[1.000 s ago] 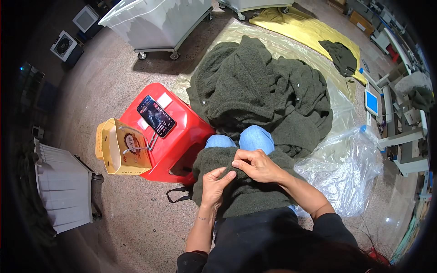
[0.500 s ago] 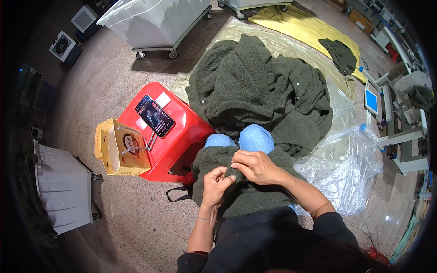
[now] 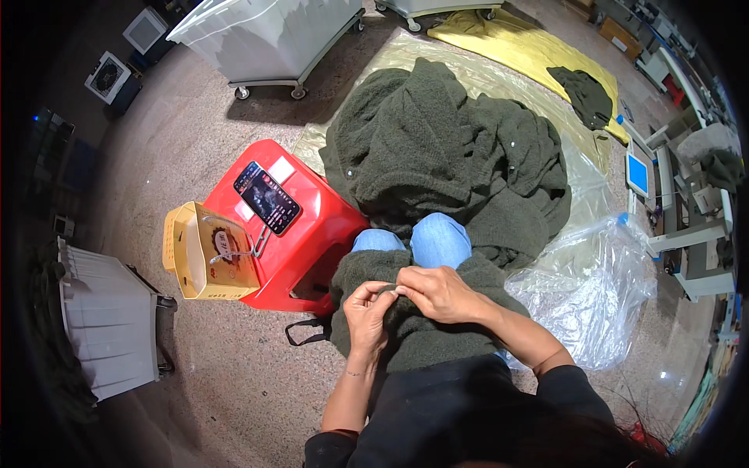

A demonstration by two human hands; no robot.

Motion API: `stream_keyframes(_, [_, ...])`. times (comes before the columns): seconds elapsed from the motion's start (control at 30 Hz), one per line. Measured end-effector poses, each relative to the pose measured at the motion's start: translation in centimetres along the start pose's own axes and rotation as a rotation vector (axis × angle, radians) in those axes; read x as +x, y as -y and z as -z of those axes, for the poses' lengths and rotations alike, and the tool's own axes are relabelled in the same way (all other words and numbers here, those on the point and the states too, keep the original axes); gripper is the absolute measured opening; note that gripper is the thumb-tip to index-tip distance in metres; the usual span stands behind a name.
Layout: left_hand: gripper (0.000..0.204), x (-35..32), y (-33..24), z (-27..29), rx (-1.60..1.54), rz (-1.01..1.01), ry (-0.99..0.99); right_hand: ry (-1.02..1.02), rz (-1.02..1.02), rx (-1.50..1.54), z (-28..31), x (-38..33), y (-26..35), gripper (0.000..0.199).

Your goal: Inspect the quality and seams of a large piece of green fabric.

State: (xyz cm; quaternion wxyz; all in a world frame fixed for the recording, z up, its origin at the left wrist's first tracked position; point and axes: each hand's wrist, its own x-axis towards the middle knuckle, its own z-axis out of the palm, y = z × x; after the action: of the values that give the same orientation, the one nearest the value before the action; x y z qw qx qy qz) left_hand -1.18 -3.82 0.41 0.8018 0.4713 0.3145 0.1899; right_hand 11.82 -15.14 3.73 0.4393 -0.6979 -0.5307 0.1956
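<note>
Between the pinched fingertips of the left hand and right hand, one dark green garment lies across the lap, while a larger heap just beyond appears unprocessed.

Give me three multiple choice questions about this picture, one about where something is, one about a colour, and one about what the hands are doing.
1. Where does the phone lie?
A. on the red stool
B. on the floor
C. on the lap

2. What colour is the knit garment on the lap?
A. yellow
B. dark green
C. white

3. How are the left hand and right hand?
A. apart, empty
B. together, pinching the garment
C. holding the phone

Answers: A, the phone rests on the stool's top; B, its knit is dark green; B, the fingertips meet on the fabric.
</note>
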Motion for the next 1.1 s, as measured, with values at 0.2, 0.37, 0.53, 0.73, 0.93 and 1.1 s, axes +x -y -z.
stream_keyframes(0.2, [0.017,0.3,0.9,-0.9,0.140,-0.268,-0.159,-0.009,0.074,-0.022,-0.3,-0.7,0.2,0.011])
stream_keyframes(0.37, [0.021,0.9,-3.0,2.6,-0.131,0.182,-0.039,-0.016,-0.115,-0.062,4.3,-3.8,-2.6,0.027])
stream_keyframes(0.53, [0.019,0.2,-3.4,4.0,-0.222,0.188,0.128,-0.167,-0.226,0.076,7.0,-6.8,-5.3,0.024])
stream_keyframes(0.73, [0.013,0.0,-3.4,2.6,-0.313,0.181,0.110,-0.186,-0.300,0.096,7.4,-6.5,-3.4,0.029])
stream_keyframes(0.93, [0.008,-0.6,-3.1,-0.2,-0.112,0.116,0.060,-0.267,0.279,-0.085,4.6,-4.5,1.7,0.031])
stream_keyframes(1.1, [0.008,-1.5,-3.1,-1.4,-0.056,0.048,0.097,-0.405,0.372,-0.176,0.8,-2.8,2.2,0.032])
